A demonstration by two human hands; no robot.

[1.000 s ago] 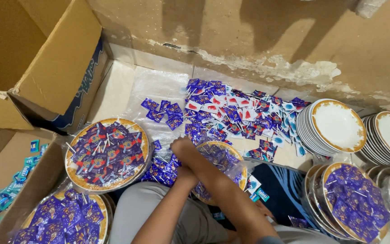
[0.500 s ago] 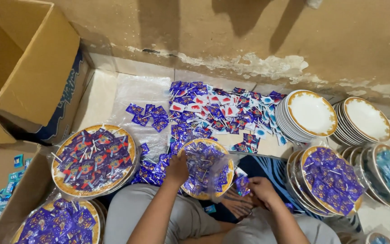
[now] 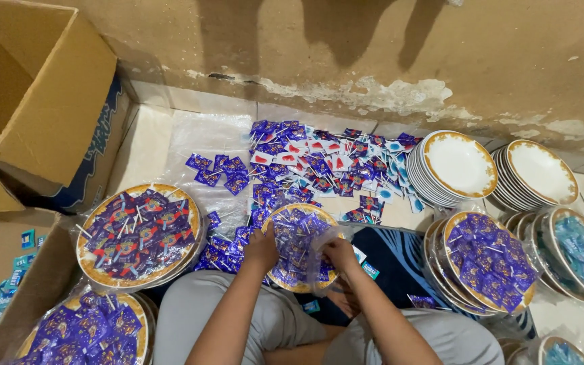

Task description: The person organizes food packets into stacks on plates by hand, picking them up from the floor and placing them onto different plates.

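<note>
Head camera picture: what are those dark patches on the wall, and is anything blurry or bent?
Head view: soft shadows fall across the wall's top; the plate between both hands is sharp, with its clear wrap slightly shiny; the cardboard box looks stretched toward the left edge, wide-lens distortion.

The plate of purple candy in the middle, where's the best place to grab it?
Probably by the gold rim, one side each, coming in from the left and right. The plate lies flat and its middle is heaped with loose wrapped candies under clear plastic. The left hand and right hand are already at those sides.
</note>
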